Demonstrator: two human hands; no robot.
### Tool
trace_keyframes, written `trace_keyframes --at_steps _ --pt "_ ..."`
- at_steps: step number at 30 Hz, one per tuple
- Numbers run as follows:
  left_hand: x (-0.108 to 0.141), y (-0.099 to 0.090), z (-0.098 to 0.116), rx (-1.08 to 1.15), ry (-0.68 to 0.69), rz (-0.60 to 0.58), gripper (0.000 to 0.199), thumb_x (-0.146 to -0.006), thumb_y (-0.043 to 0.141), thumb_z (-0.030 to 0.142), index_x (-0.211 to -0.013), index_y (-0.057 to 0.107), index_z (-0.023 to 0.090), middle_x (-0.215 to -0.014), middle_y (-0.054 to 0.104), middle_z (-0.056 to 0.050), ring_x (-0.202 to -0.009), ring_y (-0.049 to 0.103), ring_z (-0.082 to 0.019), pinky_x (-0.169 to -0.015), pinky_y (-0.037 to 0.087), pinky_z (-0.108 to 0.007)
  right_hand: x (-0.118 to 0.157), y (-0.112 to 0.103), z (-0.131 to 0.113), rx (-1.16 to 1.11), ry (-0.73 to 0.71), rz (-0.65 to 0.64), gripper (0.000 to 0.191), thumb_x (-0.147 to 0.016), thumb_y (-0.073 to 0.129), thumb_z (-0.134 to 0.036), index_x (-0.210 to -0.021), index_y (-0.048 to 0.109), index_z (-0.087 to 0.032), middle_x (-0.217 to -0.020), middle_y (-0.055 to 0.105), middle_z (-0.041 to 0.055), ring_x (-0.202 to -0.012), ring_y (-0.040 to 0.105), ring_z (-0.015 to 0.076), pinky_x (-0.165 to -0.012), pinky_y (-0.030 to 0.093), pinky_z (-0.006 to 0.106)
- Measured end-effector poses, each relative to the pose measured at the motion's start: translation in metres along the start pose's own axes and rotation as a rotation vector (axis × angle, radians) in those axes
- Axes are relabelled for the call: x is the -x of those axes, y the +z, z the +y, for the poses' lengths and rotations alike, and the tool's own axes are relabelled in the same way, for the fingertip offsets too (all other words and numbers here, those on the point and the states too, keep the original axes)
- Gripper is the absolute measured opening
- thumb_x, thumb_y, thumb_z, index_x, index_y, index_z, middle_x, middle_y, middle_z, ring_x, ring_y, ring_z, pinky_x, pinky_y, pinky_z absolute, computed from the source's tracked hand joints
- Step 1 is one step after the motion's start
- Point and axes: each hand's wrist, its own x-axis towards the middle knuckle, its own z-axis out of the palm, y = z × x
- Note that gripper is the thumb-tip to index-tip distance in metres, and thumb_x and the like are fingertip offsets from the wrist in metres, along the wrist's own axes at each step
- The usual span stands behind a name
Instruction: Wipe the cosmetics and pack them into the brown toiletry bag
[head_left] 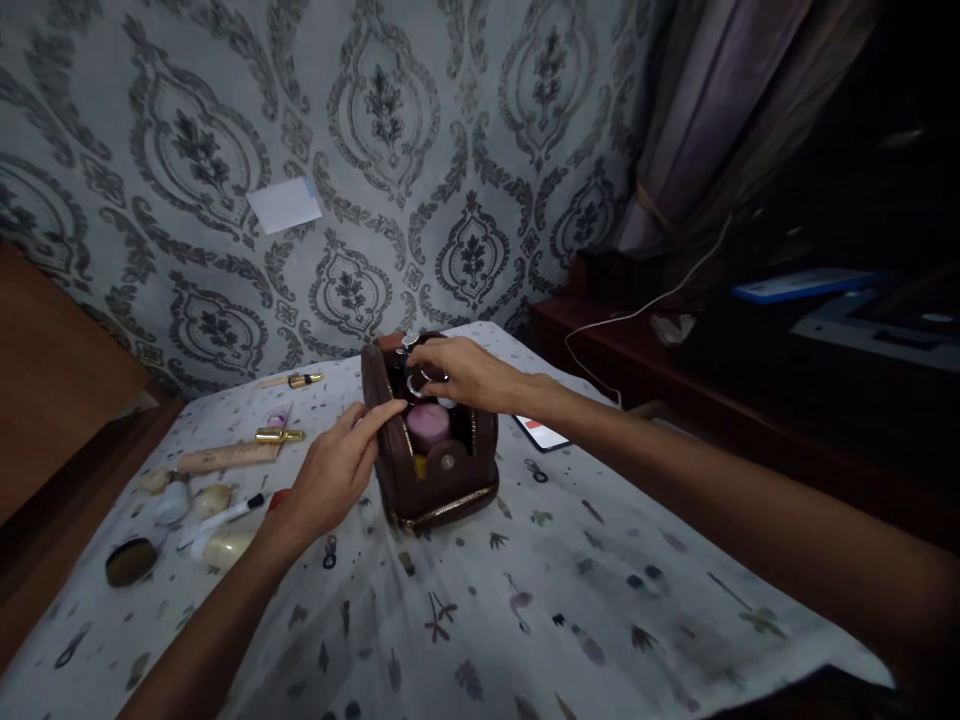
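Note:
A dark brown cosmetic bag (439, 485) with gold zips stands unzipped on the cloth. Inside it sit a pink round container (428, 426) and several dark and silver-rimmed items, partly hidden. My left hand (330, 475) grips the bag's left side, its index finger stretched over the rim. Over the bag's opening, my right hand (454, 372) reaches in from the right with fingers curled by a silver-rimmed round item (415, 385). What exactly its fingertips pinch is too dark to tell.
To the left lie a beige tube (229, 457), a gold tube (279, 436), a dark oval item (130, 562), a white-handled brush (232, 513) and several bottles. A phone (541, 433) lies right of the bag. Patterned wallpaper (386, 120) rises behind; a white cable (645, 308) hangs at right.

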Motion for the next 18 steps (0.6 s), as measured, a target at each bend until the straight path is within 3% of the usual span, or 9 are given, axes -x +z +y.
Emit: trace_keyframes --at_steps 8,14,18 --pt "0.000 -0.003 0.003 -0.024 0.001 -0.014 0.051 -0.097 0.032 0.016 -0.144 0.046 0.029 -0.099 0.053 -0.004 -0.086 0.055 -0.018 -0.078 0.046 -0.031 0.008 -0.004 0.005 -0.012 -0.048 0.091 0.046 -0.081 0.071 -0.021 -0.125 0.058 -0.016 -0.112 0.066 0.0109 -0.098 0.061 0.0233 -0.085 0.043 0.032" --pt "0.001 -0.001 0.002 -0.009 -0.021 -0.017 0.052 -0.096 0.032 0.014 -0.144 0.046 0.030 -0.104 0.053 -0.005 -0.089 0.056 -0.019 -0.082 0.047 -0.032 0.013 -0.003 0.006 0.010 0.055 0.085 0.020 -0.081 0.070 -0.020 -0.100 0.069 -0.014 -0.094 0.070 0.0090 -0.089 0.063 0.0223 -0.080 0.043 0.030" --pt "0.001 0.000 0.001 0.003 -0.024 -0.032 0.053 -0.096 0.031 0.014 -0.145 0.045 0.031 -0.104 0.051 -0.005 -0.091 0.057 -0.019 -0.085 0.047 -0.034 0.015 -0.003 0.006 -0.018 0.056 0.093 0.024 -0.080 0.073 -0.023 -0.102 0.070 -0.014 -0.095 0.072 0.0083 -0.087 0.064 0.0211 -0.078 0.043 0.029"
